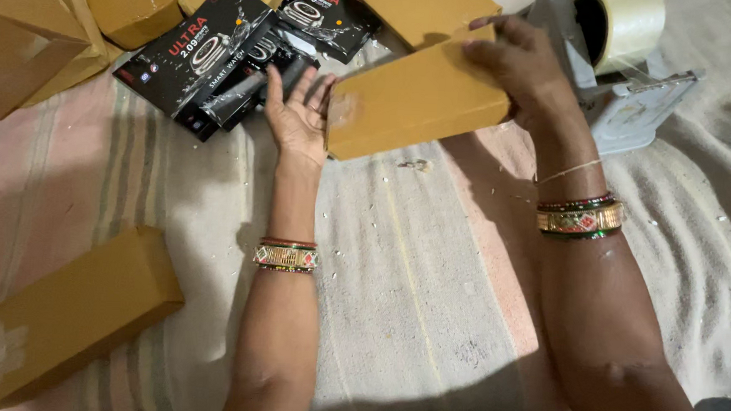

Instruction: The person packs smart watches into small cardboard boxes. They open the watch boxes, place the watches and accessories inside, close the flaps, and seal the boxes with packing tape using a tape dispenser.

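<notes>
A striped blanket [429, 267] fills the frame, with a brown box [76, 315] lying at the lower left and more brown boxes [32, 38] piled at the upper left. In the upper middle, another brown box [417, 100] is up off the blanket; the right hand [519, 68] has its grip shut over the far end, and the left hand [299, 114] is open, its palm flat on the near end. Black boxes [215, 52] lie behind the left hand, and a tape holder [631, 69] with a clear roll sits at the upper right.
</notes>
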